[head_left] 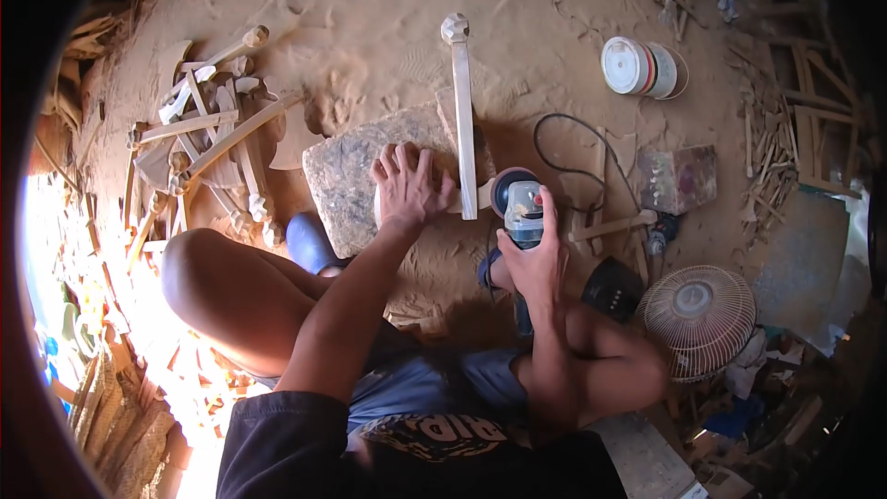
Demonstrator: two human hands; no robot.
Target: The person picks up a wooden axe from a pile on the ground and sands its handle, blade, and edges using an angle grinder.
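My left hand (414,189) bears down on an axe-shaped wooden piece (464,120), its fingers bent over the part that lies on a stone block (342,162). The long square shaft of this piece points away from me and ends in a faceted knob. Most of the part beneath my palm is hidden. My right hand (538,263) is wrapped round an angle grinder (525,222), with one finger stretched along its side. The grinder's round disc (508,187) is at the short right end of the wood, beside the shaft; whether they touch I cannot tell.
Several similar wooden pieces (199,129) lie piled on the sandy ground at left. A black cord (564,162) loops right of the grinder. Farther right are a white bucket (628,65), a stained box (679,177), a fan (698,323) and scrap wood (767,157).
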